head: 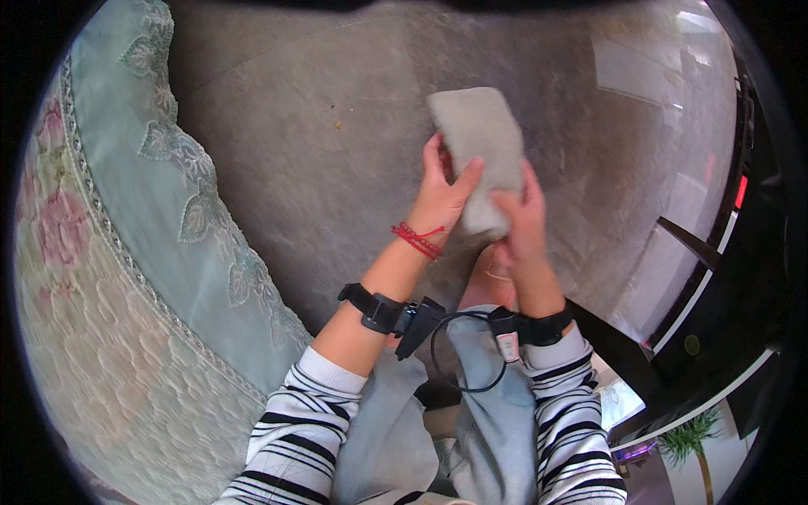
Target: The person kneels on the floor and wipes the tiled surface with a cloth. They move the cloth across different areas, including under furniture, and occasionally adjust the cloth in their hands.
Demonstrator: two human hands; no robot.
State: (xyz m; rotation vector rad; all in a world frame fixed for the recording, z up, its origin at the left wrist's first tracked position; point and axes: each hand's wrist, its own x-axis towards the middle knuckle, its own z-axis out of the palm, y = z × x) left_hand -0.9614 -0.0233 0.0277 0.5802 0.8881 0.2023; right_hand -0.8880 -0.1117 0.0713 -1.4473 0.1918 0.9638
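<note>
A pale grey-beige folded cloth (483, 126) is held up in front of me, above the floor. My left hand (445, 186) grips its left edge, thumb lying across the front face and fingers behind. On the lower right side, my right hand (525, 211) also has hold of it, with the thumb on the front; this hand is slightly blurred. The cloth looks soft and thick, and its back is hidden. A red cord bracelet (420, 240) circles my left wrist.
A quilted floral bedspread (113, 353) with a pale green lace-trimmed border (145, 158) hangs at my left. Grey tile floor (303, 164) lies ahead. Black furniture with white edging (694, 341) stands at right. Both forearms wear black straps, with a cable (435, 363) looping between them.
</note>
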